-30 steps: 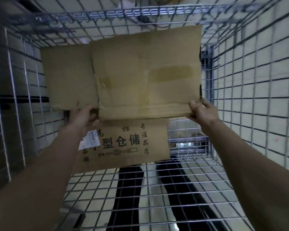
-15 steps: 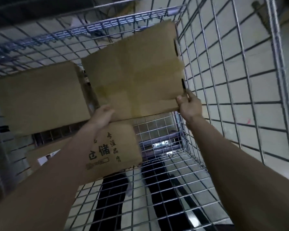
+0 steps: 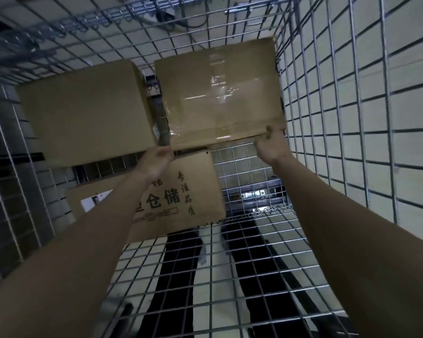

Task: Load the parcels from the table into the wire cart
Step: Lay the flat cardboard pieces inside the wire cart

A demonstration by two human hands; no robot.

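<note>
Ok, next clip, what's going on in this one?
A person is loading cardboard parcels into a wire cart. Both hands hold a taped box by its near lower corners, the left hand at one and the right hand at the other, high up near the cart's right mesh wall. A plain box sits beside it on the left, and a box with printed characters stands lower down, partly hidden behind the left forearm.

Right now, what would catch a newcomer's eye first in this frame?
The taped cardboard box held up at the far right of the wire cart, the left hand and right hand gripping its near corners. Beside it sits a plain box, with a printed box lower down.
</note>
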